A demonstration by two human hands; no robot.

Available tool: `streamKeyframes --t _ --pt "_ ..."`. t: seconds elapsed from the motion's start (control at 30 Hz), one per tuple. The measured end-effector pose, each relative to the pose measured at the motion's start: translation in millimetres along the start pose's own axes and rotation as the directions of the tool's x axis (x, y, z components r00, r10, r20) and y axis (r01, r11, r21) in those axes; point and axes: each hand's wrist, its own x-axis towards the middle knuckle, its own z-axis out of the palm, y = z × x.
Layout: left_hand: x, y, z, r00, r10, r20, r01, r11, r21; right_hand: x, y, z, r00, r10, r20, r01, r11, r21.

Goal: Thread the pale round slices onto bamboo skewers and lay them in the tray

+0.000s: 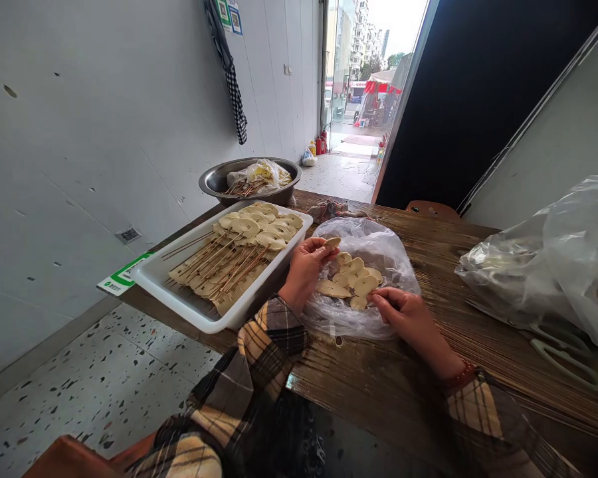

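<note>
- A thin, pale slice (332, 243) was up in the left hand (305, 267), pinched between thumb and fingers above the near pile.
- That pile of round slices (355, 267) lay in an open clear bag (401, 255) on the wooden table (441, 285).
- The right hand (403, 311) reached in from the other side, its fingertips narrow and at the edge of one round slice — whether they gripped it, I could not tell.
- Just left of the bag stood a white tray (224, 324), holding slices threaded on thin sticks: rounder ones (259, 224) at the far end, flatter rows nearer.
- Beyond the tray sat a wide metal bowl (212, 184) with a plastic-wrapped bundle of sticks (259, 176) inside.
- Over to the right — well apart from the slices — lay scissors (568, 365) with pale green handles, beside a large plastic bag (553, 242).
- A green-and-white card (124, 273) was at the table's left edge, by the tray.
- Farther off, a checked cloth (236, 99) hung on the pale wall (104, 86), near a bright doorway (361, 143).
</note>
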Motion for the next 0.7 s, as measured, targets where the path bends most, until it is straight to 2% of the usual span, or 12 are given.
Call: streamKeyframes --t 0.27,0.7 --pt "0.1 -2.4 -0.8 0.999 -0.017 0.052 0.016 1.0 0.018 -0.1 2.6 1.2 1.0 -0.009 -0.014 0.009 1.0 -0.007" --pt "1.0 1.6 -2.4 0.996 -0.091 0.014 0.091 0.996 -0.018 0.0 6.6 1.9 0.999 -0.046 -0.005 0.045 0.998 -0.048"
